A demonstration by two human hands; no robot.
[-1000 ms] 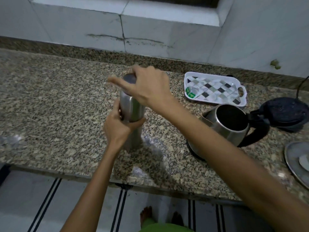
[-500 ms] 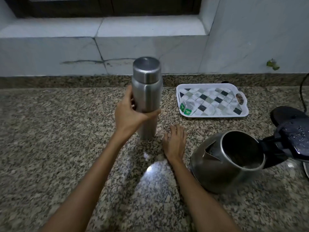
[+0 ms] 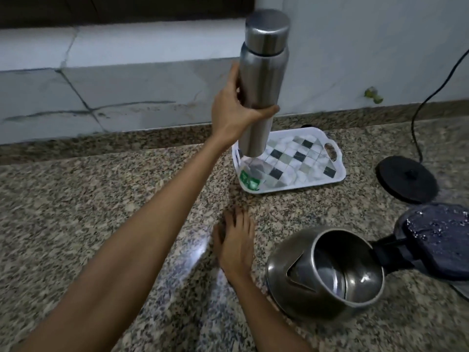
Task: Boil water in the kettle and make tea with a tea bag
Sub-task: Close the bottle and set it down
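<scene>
The left hand (image 3: 234, 114) is wrapped around the middle of a steel bottle (image 3: 262, 80), thumb across the front, holding it upright in the air with its cap (image 3: 267, 30) on. The right hand (image 3: 236, 246) lies flat on the granite counter (image 3: 88, 212), fingers straight and holding nothing, just left of the kettle (image 3: 327, 273). Taking the kettle as the reference: it sits off its base with its lid (image 3: 436, 240) swung open to the right, wet with droplets, and some water seems to glint inside, though how much cannot be told. The round black base (image 3: 407, 179) lies beyond it to the right, apart from it, cord (image 3: 431, 97) running up the wall. Beyond and left of the kettle is a white tray (image 3: 340, 174) with green tea bags (image 3: 250, 181) in its near corner; the raised bottle hangs above that tray. By my reading, filling may be done; seating the kettle, boiling and brewing remain, and no cup is in view.
</scene>
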